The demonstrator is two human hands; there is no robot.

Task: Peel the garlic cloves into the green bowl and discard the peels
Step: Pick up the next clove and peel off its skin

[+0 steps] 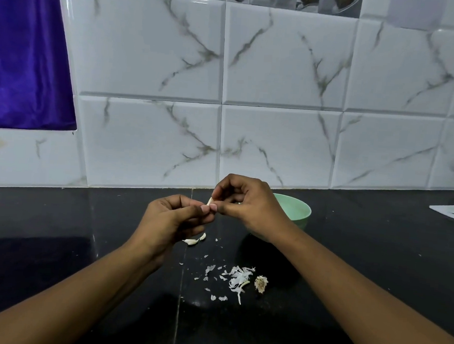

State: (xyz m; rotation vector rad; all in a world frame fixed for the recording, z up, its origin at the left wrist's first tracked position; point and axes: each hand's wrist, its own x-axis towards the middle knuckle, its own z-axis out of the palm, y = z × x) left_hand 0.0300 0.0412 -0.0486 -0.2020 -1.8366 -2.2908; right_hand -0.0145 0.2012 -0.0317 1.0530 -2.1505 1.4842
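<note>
Left hand [174, 216] and right hand [248, 203] pinching one garlic clove [210, 200], green bowl [298, 211] behind, peels [237, 278] on counter [348, 261]

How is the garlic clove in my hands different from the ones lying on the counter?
The held clove is pinched between the left hand and right hand, above the counter; the loose cloves lie on it untouched. The held clove is mostly hidden by the hands; the loose cloves show more fully. Both are pale, and neither is in the green bowl.
</note>
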